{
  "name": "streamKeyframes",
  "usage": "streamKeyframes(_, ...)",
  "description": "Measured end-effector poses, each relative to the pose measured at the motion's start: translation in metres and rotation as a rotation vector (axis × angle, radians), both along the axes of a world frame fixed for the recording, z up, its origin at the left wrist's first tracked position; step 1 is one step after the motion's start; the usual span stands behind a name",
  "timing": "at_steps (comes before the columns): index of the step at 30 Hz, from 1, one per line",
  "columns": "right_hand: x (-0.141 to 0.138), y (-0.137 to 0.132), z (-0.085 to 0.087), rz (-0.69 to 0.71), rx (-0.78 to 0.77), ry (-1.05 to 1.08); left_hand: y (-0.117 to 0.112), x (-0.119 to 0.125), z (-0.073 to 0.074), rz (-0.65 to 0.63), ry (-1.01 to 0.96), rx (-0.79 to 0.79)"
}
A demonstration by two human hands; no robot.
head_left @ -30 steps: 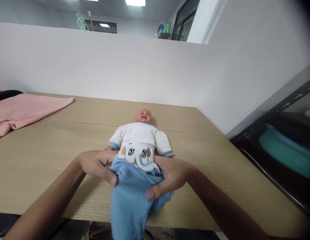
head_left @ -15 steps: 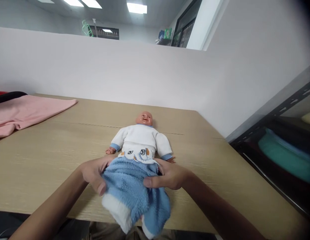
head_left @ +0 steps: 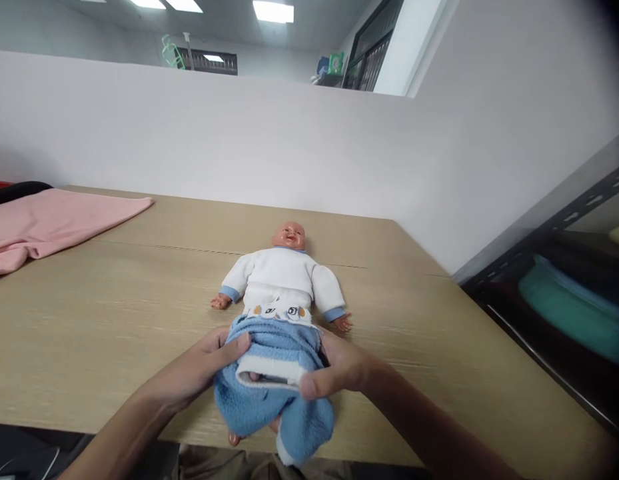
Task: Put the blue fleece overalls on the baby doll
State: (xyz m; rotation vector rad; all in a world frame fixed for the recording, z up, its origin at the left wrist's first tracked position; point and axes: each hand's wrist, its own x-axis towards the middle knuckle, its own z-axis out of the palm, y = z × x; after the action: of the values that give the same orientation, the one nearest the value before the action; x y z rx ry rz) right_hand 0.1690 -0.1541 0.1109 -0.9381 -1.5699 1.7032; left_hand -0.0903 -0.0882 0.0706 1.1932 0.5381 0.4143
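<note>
A baby doll (head_left: pixel 279 270) lies on its back on the table, head away from me, in a white top with blue cuffs. Fuzzy blue trousers (head_left: pixel 254 407) cover its lower body, with an embroidered animal face below the top. My left hand (head_left: pixel 209 360) grips the trousers at their left side, thumb on top and fingers partly hidden under the cloth. On the other side, my right hand (head_left: pixel 339 367) pinches the fabric near a white leg cuff (head_left: pixel 276 369). That cuff is folded up and gapes open. A bare doll foot (head_left: pixel 234 439) shows below.
A pink cloth (head_left: pixel 54 220) lies on the table (head_left: pixel 139 320) at the left, beside something black and red. A white partition (head_left: pixel 214 133) rises behind the table. To the right stands a dark metal rack (head_left: pixel 529 333) holding a teal item.
The white cuff of the left trouser leg has moved from hanging low up to the middle, its opening now visible. My left thumb has shifted up and inward, and a doll foot has appeared.
</note>
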Motion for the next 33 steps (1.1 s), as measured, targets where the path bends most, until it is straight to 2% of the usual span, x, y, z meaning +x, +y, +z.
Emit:
streamKeyframes(3, -0.008, -0.002, -0.001, -0.043, -0.111, 0.116, -0.013, 0.004, 0.001, 0.046, 0.027, -0.007)
streamKeyframes(5, -0.011, -0.005, -0.002, -0.124, -0.125, 0.102, -0.016, 0.004, 0.002, 0.092, 0.054, 0.003)
streamKeyframes(9, -0.012, -0.01, -0.006, -0.452, -0.038, -0.166, -0.015, 0.004, 0.0, 0.182, 0.12, 0.087)
streamKeyframes(12, -0.014, -0.011, -0.012, -0.556, 0.009, -0.35, -0.014, 0.01, -0.004, 0.195, 0.156, 0.166)
streamKeyframes(16, -0.018, -0.006, -0.021, -0.623, 0.064, -0.521, -0.016, 0.021, -0.019, 0.282, 0.234, 0.219)
streamKeyframes(21, -0.016, 0.006, -0.033, -0.603, 0.17, -0.522, -0.012, 0.031, -0.035, 0.327, 0.217, 0.243)
streamKeyframes(29, -0.003, 0.03, -0.045, -0.66, 0.226, -0.541, 0.013, 0.052, -0.04, 0.33, 0.123, 0.274)
streamKeyframes(33, 0.007, 0.048, -0.047, -0.66, 0.234, -0.54, 0.029, 0.064, -0.035, 0.331, 0.127, 0.236)
